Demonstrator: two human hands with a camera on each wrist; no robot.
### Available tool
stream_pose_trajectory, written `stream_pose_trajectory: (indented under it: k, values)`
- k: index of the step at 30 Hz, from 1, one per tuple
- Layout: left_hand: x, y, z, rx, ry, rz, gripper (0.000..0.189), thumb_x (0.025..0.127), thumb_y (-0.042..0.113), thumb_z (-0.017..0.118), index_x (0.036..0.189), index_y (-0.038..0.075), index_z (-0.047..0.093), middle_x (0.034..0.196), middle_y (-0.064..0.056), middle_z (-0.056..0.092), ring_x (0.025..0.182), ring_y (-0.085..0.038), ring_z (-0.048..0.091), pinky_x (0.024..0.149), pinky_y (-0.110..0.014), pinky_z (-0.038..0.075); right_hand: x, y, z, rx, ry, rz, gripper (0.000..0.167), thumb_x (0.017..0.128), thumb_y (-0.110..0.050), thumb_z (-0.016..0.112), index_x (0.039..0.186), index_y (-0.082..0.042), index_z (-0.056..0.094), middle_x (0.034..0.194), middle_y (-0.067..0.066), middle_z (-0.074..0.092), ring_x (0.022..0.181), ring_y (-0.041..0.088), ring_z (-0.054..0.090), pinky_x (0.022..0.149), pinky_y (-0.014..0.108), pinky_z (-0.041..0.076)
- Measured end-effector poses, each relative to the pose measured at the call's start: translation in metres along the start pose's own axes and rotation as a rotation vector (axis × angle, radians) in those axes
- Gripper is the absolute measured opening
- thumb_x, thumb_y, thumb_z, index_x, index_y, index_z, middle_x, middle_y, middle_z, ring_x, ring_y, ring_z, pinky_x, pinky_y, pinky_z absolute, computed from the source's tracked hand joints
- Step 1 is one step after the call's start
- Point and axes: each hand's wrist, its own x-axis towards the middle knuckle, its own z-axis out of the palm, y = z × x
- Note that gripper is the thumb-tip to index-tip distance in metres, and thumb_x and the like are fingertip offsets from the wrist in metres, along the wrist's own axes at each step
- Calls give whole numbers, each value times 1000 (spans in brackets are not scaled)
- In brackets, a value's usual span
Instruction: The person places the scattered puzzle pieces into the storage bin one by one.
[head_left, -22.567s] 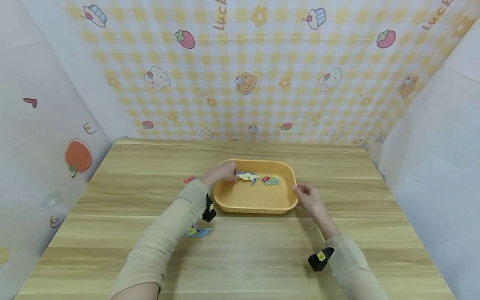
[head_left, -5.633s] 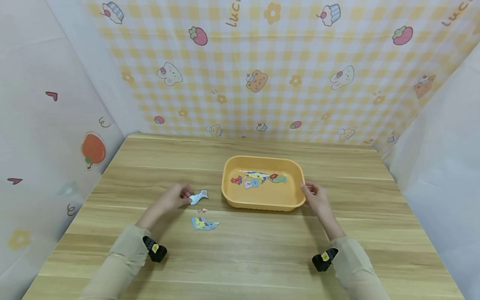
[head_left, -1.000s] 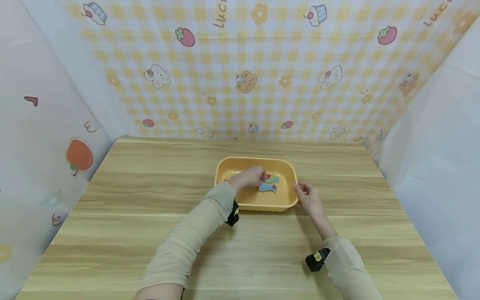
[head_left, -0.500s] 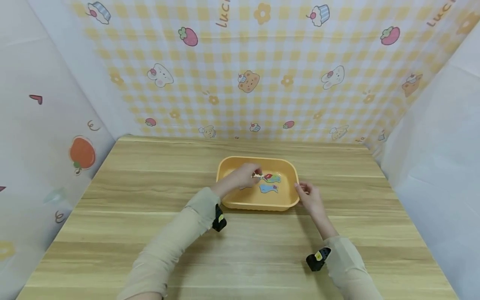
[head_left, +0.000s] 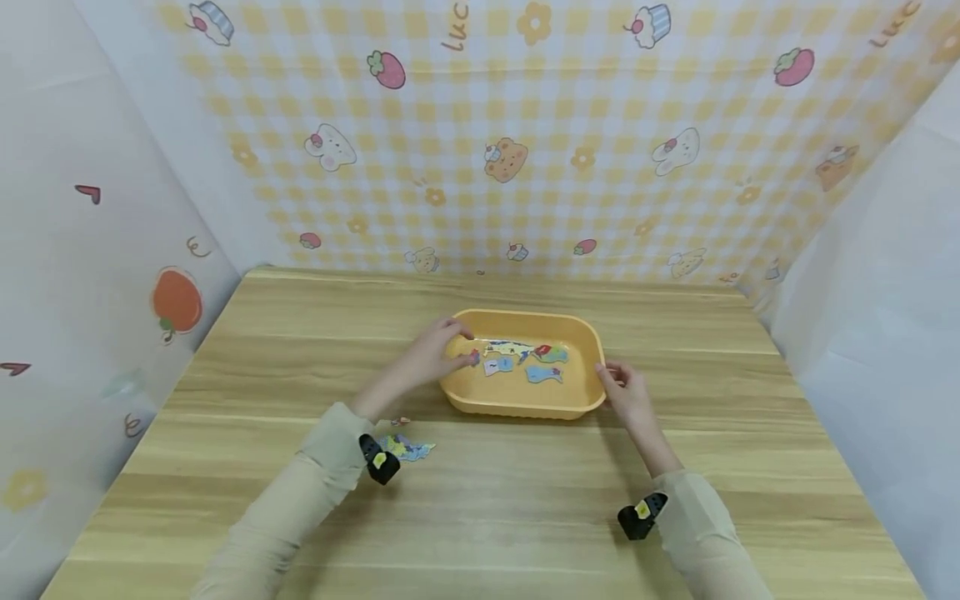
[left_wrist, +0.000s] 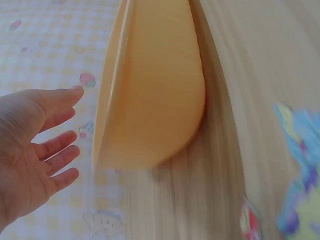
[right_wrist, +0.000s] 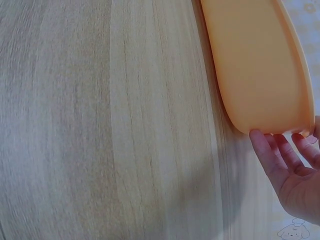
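Observation:
A yellow plastic tray [head_left: 517, 410] holds several flat, map-like puzzle pieces: a long cream-and-blue piece [head_left: 506, 347], a red-and-green piece [head_left: 553, 355], a light blue piece [head_left: 543, 374], a white-and-blue piece [head_left: 498, 365] and a red piece [head_left: 476, 357]. Over the tray's left end hangs my left hand [head_left: 429, 357], thumb and fingers spread apart, nothing between them; the left wrist view shows the same hand [left_wrist: 25, 145] beside the tray wall. My right hand [head_left: 633, 402] grips the tray's right end, thumb at the rim, fingers [right_wrist: 270, 155] against the outer wall.
On the wooden table [head_left: 525, 500], left and in front of the tray, lie a blue-and-yellow map piece [head_left: 408, 448] and a small red piece [head_left: 401, 421]. A checked cloth [head_left: 555, 200] hangs behind the table, with white sheets at both sides.
Since the older frames, red, white-and-blue and light blue pieces have joined those in the tray. My left hand has just drawn back leftward from mid-tray, fingers spread; the right hand stays.

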Motion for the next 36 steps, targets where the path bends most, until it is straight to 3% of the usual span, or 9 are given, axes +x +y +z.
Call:
stream_pose_trajectory:
  k: [6, 11, 16, 21, 29, 36]
  values:
    - [-24, -15, -13, -42, -4, -56, 45, 83, 16, 65, 123, 0, 50, 128, -20, 47, 119, -36, 45, 101, -49, 39, 1, 0, -4, -14, 5, -2, 44, 95, -25, 46, 123, 10, 47, 109, 27, 54, 65, 2, 55, 58, 19, 53]
    - [-45, -28, -18, -47, -6, -98, 52, 83, 11, 64, 129, -2, 44, 127, -23, 45, 115, -40, 48, 95, -50, 44, 0, -1, -6, -15, 3, -13, 45, 95, -25, 45, 123, 11, 46, 109, 29, 54, 65, 2, 56, 57, 19, 53]
    - [-68, -41, -17, 24, -64, -134, 43, 82, 7, 64, 121, -3, 50, 119, -25, 50, 107, -39, 53, 90, -47, 48, 2, -1, -5, -21, 13, -11, 44, 95, -24, 46, 122, 11, 48, 108, 28, 55, 65, 2, 55, 58, 19, 53]
    - [-85, -51, -13, 9, -139, -177, 37, 81, 5, 65, 115, -4, 54, 114, -22, 53, 103, -35, 55, 88, -44, 49, 2, -1, -4, -34, 8, -1, 44, 95, -25, 46, 122, 10, 48, 107, 26, 55, 66, 4, 55, 59, 20, 53]
    - [-92, -59, -5, -28, -190, -154, 30, 79, 11, 69, 101, -6, 59, 92, -14, 57, 83, -21, 55, 74, -33, 51, 0, -1, -2, -36, -9, -8, 45, 95, -25, 46, 122, 11, 47, 107, 27, 54, 67, 4, 56, 60, 23, 54]
    - [-91, -62, -1, 4, -190, -111, 8, 77, 1, 67, 79, 1, 59, 75, -5, 55, 70, -13, 48, 59, -19, 41, -1, 0, -1, -18, -16, 1, 46, 95, -25, 45, 124, 11, 46, 106, 25, 54, 66, 4, 56, 59, 21, 54]
